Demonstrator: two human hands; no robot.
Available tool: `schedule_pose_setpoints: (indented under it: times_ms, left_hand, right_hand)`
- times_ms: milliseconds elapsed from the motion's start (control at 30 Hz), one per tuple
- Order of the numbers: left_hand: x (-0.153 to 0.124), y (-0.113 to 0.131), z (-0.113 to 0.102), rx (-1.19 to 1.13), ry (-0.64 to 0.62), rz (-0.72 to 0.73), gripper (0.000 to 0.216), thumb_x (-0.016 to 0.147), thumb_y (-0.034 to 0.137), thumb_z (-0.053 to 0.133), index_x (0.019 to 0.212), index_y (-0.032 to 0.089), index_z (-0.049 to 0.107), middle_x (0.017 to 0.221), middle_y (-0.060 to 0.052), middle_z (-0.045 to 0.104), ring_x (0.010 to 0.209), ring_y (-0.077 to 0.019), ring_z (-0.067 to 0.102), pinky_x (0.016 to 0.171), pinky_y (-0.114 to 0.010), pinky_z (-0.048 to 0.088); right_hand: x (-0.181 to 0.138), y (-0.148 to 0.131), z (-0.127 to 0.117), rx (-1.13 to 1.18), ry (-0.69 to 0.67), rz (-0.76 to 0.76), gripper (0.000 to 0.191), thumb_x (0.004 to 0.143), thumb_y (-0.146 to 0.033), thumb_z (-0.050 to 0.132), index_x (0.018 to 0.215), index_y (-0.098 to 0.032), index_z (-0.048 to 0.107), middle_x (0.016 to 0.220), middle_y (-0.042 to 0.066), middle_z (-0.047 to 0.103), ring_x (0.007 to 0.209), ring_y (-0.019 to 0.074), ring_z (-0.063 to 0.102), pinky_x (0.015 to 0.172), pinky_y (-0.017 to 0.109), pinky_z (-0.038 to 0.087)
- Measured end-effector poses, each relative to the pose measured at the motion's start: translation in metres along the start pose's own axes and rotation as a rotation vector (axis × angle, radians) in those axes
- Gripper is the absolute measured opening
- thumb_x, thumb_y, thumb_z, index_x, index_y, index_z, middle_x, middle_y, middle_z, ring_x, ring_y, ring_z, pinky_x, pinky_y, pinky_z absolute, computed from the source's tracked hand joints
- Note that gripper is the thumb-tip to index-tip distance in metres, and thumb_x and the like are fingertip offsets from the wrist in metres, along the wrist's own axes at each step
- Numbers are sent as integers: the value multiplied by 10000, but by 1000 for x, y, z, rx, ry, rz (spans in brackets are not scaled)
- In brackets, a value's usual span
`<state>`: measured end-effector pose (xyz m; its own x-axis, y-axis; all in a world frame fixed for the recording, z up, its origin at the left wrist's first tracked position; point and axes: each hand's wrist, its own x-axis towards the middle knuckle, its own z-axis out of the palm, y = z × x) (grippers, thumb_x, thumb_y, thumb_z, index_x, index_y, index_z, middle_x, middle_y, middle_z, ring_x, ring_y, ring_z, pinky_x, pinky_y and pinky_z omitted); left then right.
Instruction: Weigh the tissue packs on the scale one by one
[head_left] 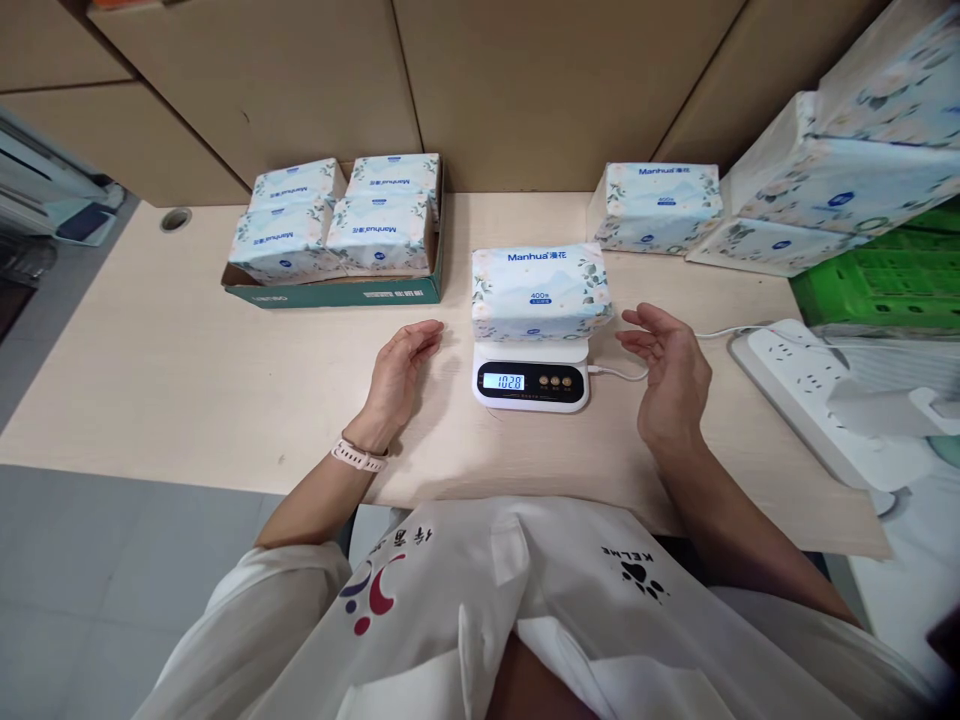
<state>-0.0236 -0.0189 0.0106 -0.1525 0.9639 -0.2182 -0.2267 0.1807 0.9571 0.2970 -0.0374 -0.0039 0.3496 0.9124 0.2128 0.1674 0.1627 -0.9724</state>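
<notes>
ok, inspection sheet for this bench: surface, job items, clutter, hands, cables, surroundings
Surface: pale wood-look desk, grommet hole at far left.
Job's things: tissue pack resting on the white scale; display reads 1028.
Clutter: green tray box with four tissue packs; loose pack behind the scale; larger wrapped packs at right; green crate.
Grippers: left hand and right hand open, either side of the scale, touching neither pack nor scale.
Cables: white lead from the scale's right side; white power strip.
Surroundings: beige cabinet fronts behind; grey floor.
</notes>
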Motion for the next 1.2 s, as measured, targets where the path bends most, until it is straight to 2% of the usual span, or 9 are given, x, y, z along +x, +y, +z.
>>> schedule_pose_setpoints:
  times_ms: [100, 200, 267, 367, 500, 700, 800, 967, 1200]
  left_hand:
    - [-4, 1, 2, 49, -74, 40, 379, 879, 506, 735, 1131, 234, 814, 1431, -93, 757, 1464, -314, 622, 1340, -517, 404]
    - [-10, 2, 6, 93, -194, 61, 537, 963, 681, 632, 1289, 286, 790, 1665, -40, 598, 1682, -320, 383, 1433, -537, 237]
    - [-13, 2, 8, 112, -262, 51, 632, 982, 776, 556, 1361, 314, 763, 1742, 2, 502, 1739, -307, 254, 1464, -531, 127]
    - [-15, 1, 9, 136, -317, 40, 728, 970, 853, 500, 1425, 331, 725, 1777, 25, 439, 1757, -305, 185, 1473, -527, 58]
    - [-13, -1, 8, 146, -319, 42, 758, 955, 873, 499, 1440, 330, 710, 1779, 20, 437, 1757, -312, 176, 1475, -524, 61]
    - [-13, -1, 9, 136, -319, 37, 761, 948, 871, 519, 1430, 317, 716, 1769, 7, 455, 1752, -311, 201, 1477, -517, 61]
    - [-13, -2, 9, 130, -308, 39, 770, 935, 873, 541, 1421, 304, 724, 1754, -2, 479, 1746, -310, 228, 1478, -512, 59]
    - [-12, -5, 9, 112, -279, 52, 721, 958, 840, 541, 1391, 299, 742, 1719, -16, 533, 1730, -320, 279, 1474, -516, 119]
    - [-3, -19, 5, 179, -285, 125, 679, 991, 742, 616, 1502, 297, 672, 1764, -57, 465, 1725, -344, 286, 1456, -558, 137]
  right_hand:
    - [0, 0, -1, -42, -15, -13, 561, 1081, -676, 393, 1326, -317, 748, 1338, 92, 781, 1201, 317, 764, 1136, 641, 571]
    - [-3, -4, -1, -80, -54, -20, 570, 1092, -671, 387, 1447, -341, 686, 1433, 69, 756, 1419, 319, 672, 1294, 658, 430]
    - [-5, -9, -2, -109, -98, -22, 602, 1092, -688, 380, 1544, -364, 610, 1529, 61, 708, 1546, 315, 571, 1356, 657, 334]
    - [-9, -15, -3, -157, -181, -23, 678, 1086, -735, 327, 1632, -379, 511, 1638, 66, 625, 1631, 320, 474, 1385, 676, 243]
    - [-8, -12, -2, -177, -208, -25, 717, 1069, -777, 317, 1642, -384, 494, 1659, 53, 606, 1649, 322, 448, 1402, 710, 114]
    - [-6, -8, -2, -158, -198, -30, 761, 1051, -798, 345, 1624, -334, 529, 1646, 79, 618, 1631, 310, 476, 1405, 663, 180]
    - [-6, -8, -2, -170, -186, -22, 746, 1055, -791, 346, 1620, -341, 532, 1630, 70, 635, 1627, 300, 480, 1406, 667, 158]
    - [-5, -8, -1, -148, -189, -22, 787, 1031, -821, 369, 1610, -317, 543, 1625, 94, 636, 1608, 309, 506, 1391, 650, 226]
    - [0, 2, 2, -184, -165, 23, 778, 1039, -812, 343, 1612, -323, 538, 1582, 91, 671, 1620, 337, 482, 1390, 703, 134]
